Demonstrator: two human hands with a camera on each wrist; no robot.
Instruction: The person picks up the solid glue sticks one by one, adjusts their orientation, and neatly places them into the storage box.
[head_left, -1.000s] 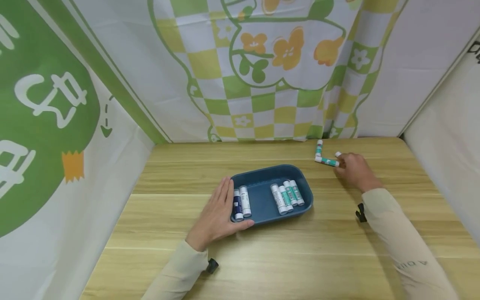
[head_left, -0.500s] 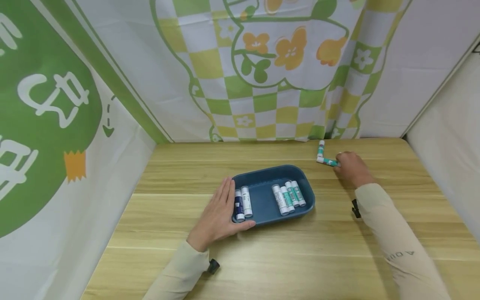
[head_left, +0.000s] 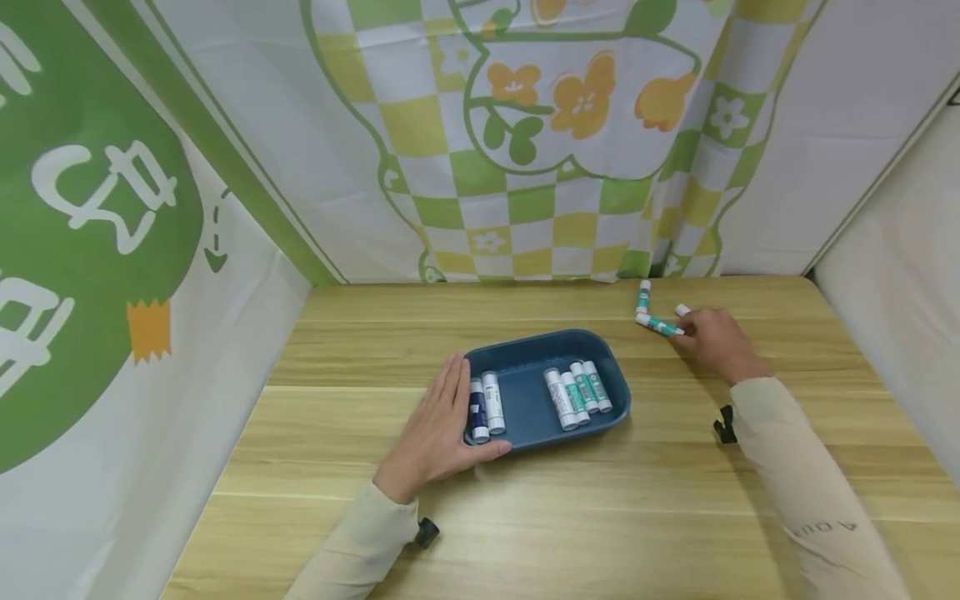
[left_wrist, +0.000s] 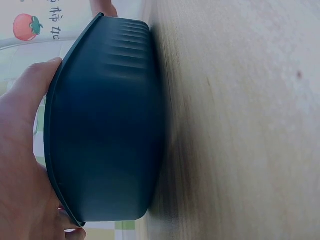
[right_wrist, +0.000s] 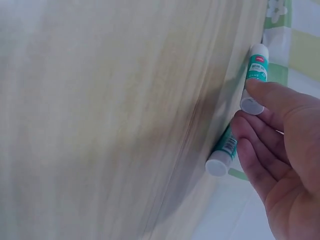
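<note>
In the head view my left hand [head_left: 435, 429] rests on the left end of a dark blue tray [head_left: 528, 447], fingers straight along its rim, thumb at the front edge. The left wrist view shows the tray's outer wall [left_wrist: 107, 135] beside the hand. My right hand [head_left: 718, 340] pinches the near end of a green-and-white glue stick [head_left: 658, 325] lying on the table. In the right wrist view the thumb is on this glue stick [right_wrist: 258, 70]; another glue stick [right_wrist: 222, 152] lies below the fingers, mostly hidden by the hand in the head view.
A further glue stick [head_left: 643, 297] lies near the table's back edge. Inside the tray are a navy stick [head_left: 478, 410] and a white stick [head_left: 492, 402] at left, with several white and green sticks [head_left: 576, 395] at right. A patterned curtain [head_left: 540, 208] hangs behind the table.
My right hand shifted a little left, then back right, and the far end of the pinched glue stick has turned slightly. My left hand and the tray have stayed in place.
</note>
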